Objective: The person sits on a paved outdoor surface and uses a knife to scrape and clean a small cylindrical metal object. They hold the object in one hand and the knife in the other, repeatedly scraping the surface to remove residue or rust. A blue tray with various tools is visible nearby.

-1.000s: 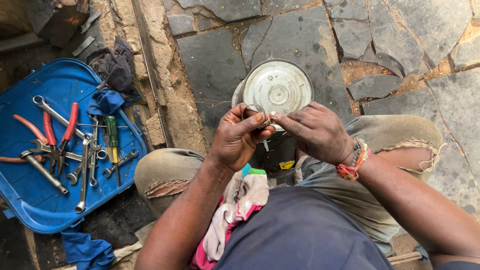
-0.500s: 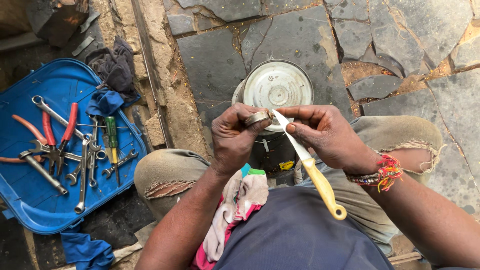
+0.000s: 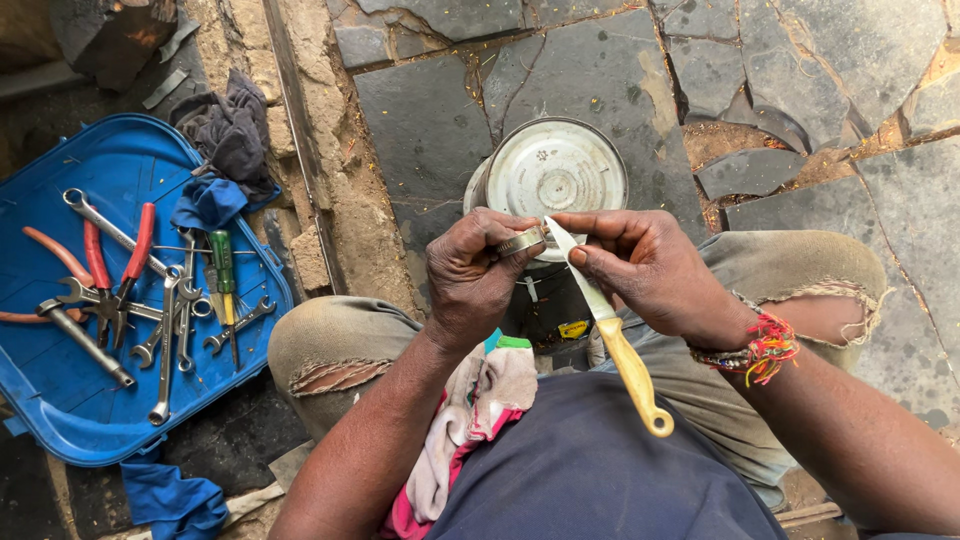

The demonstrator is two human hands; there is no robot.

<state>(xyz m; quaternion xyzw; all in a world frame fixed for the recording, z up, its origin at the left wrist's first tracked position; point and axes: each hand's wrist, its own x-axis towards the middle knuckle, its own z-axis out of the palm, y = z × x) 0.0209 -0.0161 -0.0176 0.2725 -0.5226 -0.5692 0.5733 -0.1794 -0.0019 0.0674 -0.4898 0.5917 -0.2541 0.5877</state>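
Close in over the lap, the right hand [image 3: 650,270] pinches a yellow-handled knife [image 3: 610,330] by its blade, the left hand [image 3: 470,275] clamps a small, rigid-looking metal ring [image 3: 522,241], probably slippery, best gripped by its rim, with a round tin [image 3: 555,170] beyond.

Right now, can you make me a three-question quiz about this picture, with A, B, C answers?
1. Where is the tray? A by the left knee; B on the can; C in the lap.
2. What colour is the knife handle? A red; B yellow; C black.
3. What is the left hand doing? A lying flat; B pinching a ring; C gripping pliers.

Answers: A, the blue tray lies on the ground at that side. B, the handle below the right hand is yellow. C is wrong; B, fingers clamp a small metal ring at the blade.
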